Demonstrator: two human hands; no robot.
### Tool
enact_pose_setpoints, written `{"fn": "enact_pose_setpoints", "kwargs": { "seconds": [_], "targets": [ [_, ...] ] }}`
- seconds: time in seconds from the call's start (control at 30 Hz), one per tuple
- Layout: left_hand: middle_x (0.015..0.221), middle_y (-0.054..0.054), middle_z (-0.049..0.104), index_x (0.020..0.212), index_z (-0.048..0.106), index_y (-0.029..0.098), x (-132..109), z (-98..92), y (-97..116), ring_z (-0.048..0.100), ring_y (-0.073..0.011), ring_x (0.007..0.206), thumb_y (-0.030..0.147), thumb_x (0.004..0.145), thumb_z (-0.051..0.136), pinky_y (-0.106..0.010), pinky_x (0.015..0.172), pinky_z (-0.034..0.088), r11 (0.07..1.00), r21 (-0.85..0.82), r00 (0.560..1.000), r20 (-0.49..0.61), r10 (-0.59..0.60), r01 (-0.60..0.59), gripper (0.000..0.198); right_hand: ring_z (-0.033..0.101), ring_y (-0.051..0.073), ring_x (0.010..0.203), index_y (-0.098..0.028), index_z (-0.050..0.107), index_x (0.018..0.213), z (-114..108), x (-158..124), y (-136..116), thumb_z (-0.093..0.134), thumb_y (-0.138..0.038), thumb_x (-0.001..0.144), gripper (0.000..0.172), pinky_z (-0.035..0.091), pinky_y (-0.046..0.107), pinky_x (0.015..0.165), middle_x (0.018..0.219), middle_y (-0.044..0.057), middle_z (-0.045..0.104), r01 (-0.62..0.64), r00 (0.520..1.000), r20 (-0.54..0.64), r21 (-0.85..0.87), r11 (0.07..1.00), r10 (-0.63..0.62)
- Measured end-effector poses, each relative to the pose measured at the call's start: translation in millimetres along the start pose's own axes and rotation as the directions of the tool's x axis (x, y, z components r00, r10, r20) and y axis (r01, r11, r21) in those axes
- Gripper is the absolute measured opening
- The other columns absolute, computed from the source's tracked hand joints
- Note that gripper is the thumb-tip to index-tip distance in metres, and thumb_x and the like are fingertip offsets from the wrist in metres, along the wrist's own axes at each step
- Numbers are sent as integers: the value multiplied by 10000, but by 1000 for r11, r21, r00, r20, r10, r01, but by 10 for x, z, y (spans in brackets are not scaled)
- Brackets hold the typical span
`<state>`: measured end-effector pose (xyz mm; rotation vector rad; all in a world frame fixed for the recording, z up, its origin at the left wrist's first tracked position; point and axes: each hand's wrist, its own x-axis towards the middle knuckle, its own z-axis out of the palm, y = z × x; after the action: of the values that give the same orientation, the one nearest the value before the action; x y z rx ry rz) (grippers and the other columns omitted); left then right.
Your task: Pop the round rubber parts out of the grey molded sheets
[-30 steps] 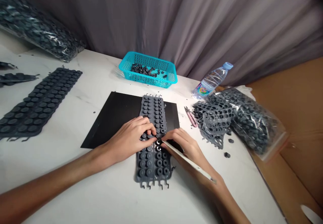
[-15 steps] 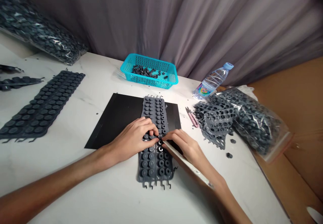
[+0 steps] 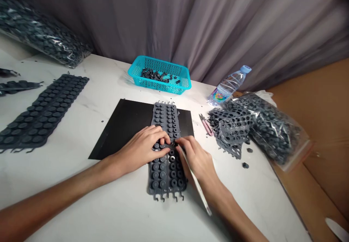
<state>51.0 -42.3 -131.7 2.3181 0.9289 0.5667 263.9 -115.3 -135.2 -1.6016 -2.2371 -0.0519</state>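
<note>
A dark grey moulded rubber sheet (image 3: 168, 176) with rows of round plugs lies lengthwise before me, partly over a black mat (image 3: 131, 120). My left hand (image 3: 148, 143) rests across its left side, with thumb and index finger closed on a small rubber plug in the sheet; the fingertips partly hide it. My right hand (image 3: 195, 158) touches the sheet's right side, pinching a long, slim white tool (image 3: 197, 187) that slants back toward me. The tool's tip is hidden among the fingers. Some plugs in the right rows show shiny, ring-like tops.
A turquoise basket (image 3: 159, 85) holds loose black pieces. Another plug sheet (image 3: 45, 112) lies left, below a large bag of pieces (image 3: 49, 38). Right are pink snips (image 3: 206, 125), perforated rubber scraps (image 3: 231, 131), a water bottle (image 3: 229, 85) and a filled plastic bag (image 3: 275, 133).
The white tool has swung in my right hand, its rear end now nearer me and further left. Both hands stay at about the same place on the sheet. The view has shifted slightly.
</note>
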Motion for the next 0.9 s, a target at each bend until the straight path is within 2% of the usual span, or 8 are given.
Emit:
{"fn": "enact_pose_setpoints", "kwargs": {
  "seconds": [0.1,0.17,0.27,0.37,0.43,0.53,0.7,0.9],
  "targets": [
    [913,6,613,979,648,230,-5,-13,6,585,-192,901,318,928,645,-365,855,447,1000,2,1000,25,-9,9,102,667,202,807,-208,537,1196,-48,4,185,376,-340,1087,235,527,334,662,1102,91,626,-224,968,-102,59,973,229],
    [909,6,606,976,647,227,-8,-24,21,579,-190,899,303,931,638,-362,857,445,1000,-11,999,34,-11,12,88,652,215,766,-209,561,1150,-114,-25,368,386,-382,1077,257,508,346,650,1078,94,622,-313,941,-141,-13,950,308],
    [899,9,600,968,644,222,-17,-38,52,578,-186,904,275,931,634,-354,858,440,999,-38,999,44,-2,3,66,654,237,794,-201,572,1209,-209,-89,578,403,-394,1069,292,489,351,645,1106,111,629,-365,929,-86,-70,928,359],
    [876,22,608,949,641,220,-31,-61,91,588,-178,884,265,915,656,-353,854,428,999,-39,998,57,11,-9,58,643,210,773,-213,526,1341,-261,-89,566,475,-405,1050,352,502,341,667,1088,89,655,-375,923,-46,106,921,381],
    [855,32,614,924,642,221,-39,-83,118,595,-172,860,261,906,667,-347,841,424,999,-45,997,78,20,-16,51,623,180,729,-215,544,1314,-279,-49,443,547,-416,1023,353,507,308,646,1020,61,675,-319,945,27,291,902,325],
    [832,37,616,880,639,218,-44,-107,139,590,-159,809,239,923,636,-338,811,421,998,-56,997,77,8,-4,49,624,169,768,-215,627,1127,-294,11,227,601,-387,1004,213,512,280,655,971,48,685,-200,979,125,458,866,160],
    [887,8,611,939,644,207,-22,-53,94,572,-179,868,224,941,614,-352,838,429,1000,-23,1000,-30,-4,4,35,629,193,896,-222,657,1056,-276,39,119,587,-290,1018,105,524,301,759,990,59,697,-2,990,125,468,884,-64],
    [886,8,611,927,659,212,-5,27,39,568,-183,887,215,920,643,-347,841,438,999,-32,999,-38,-8,7,18,630,198,918,-229,662,1059,-251,58,152,596,-285,1016,96,526,308,777,1017,61,697,47,985,129,441,896,-115]
  ]
}}
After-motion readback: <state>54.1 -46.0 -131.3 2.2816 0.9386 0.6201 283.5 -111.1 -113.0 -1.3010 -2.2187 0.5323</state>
